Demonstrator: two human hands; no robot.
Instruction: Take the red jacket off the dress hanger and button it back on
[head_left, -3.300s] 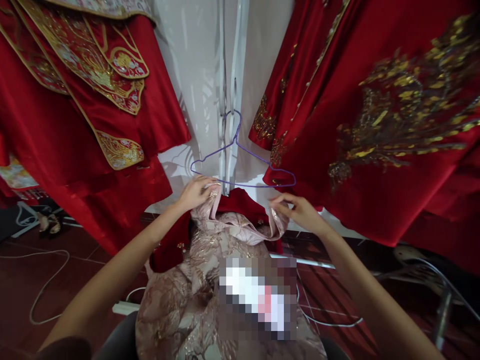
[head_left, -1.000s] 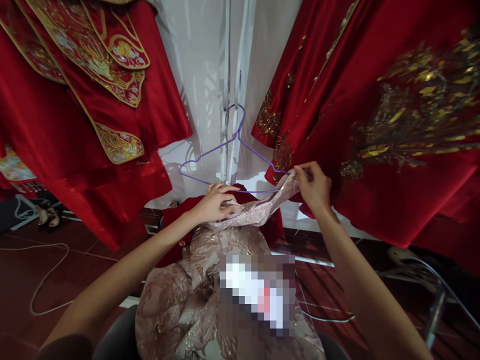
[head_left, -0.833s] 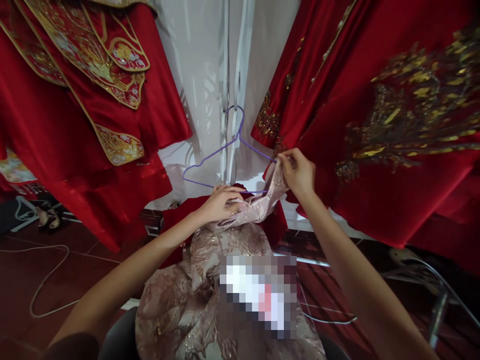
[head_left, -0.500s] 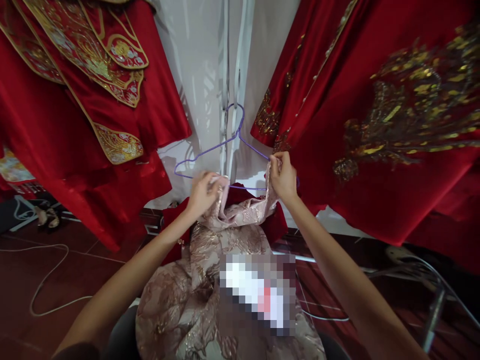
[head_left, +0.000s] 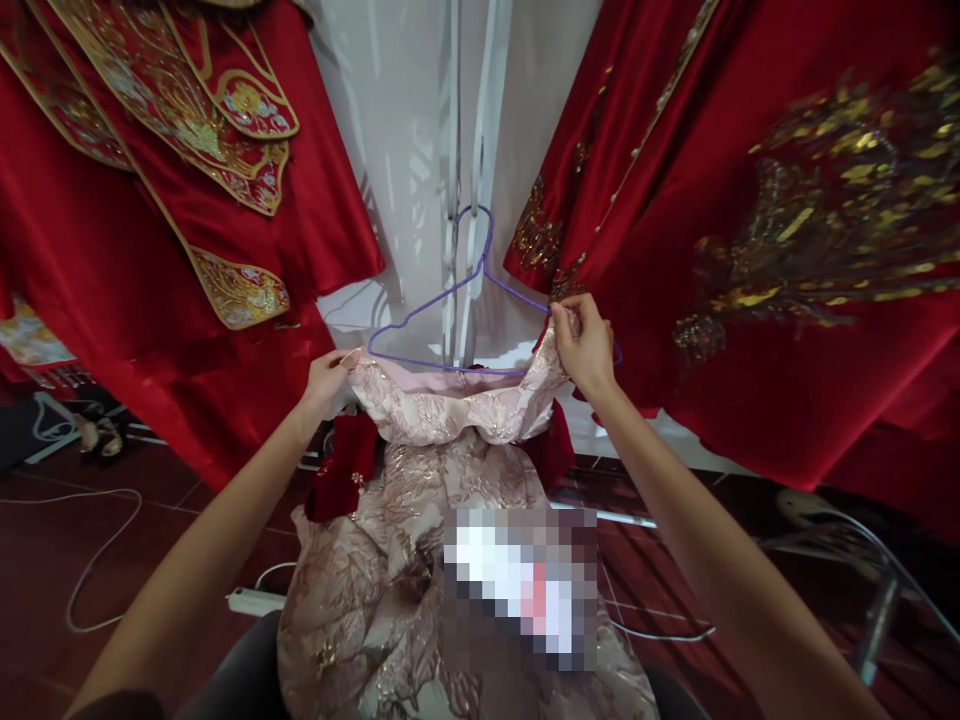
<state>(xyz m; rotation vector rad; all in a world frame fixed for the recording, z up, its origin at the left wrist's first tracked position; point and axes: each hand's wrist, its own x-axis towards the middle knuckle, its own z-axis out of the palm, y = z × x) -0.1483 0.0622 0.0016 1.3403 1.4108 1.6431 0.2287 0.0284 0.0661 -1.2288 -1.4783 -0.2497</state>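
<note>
A pale pink brocade dress [head_left: 457,480] with gold sheen lies over my lap, its bodice spread upward. My left hand [head_left: 327,384] pinches the left shoulder strap, just outside the left end of a purple hanger [head_left: 431,300]. At the right, my right hand [head_left: 583,340] grips the other strap against the hanger's right arm. The hanger's hook is caught on a white metal rack [head_left: 480,150], and its lower bar runs behind the bodice neckline. Dark red fabric [head_left: 341,465] shows on both sides behind the bodice.
Red embroidered garments hang at the left [head_left: 322,190] and right [head_left: 810,390]. A white cable [head_left: 97,500] and a power strip [head_left: 255,600] lie on the dark tiled floor. Shoes [head_left: 101,435] stand at the left; a metal chair leg [head_left: 881,620] is at the right. A pixelated patch covers part of the dress.
My left hand has moved left and outward, drawing the left strap out so the bodice neckline is spread wide. My right hand and the hanger have shifted slightly right.
</note>
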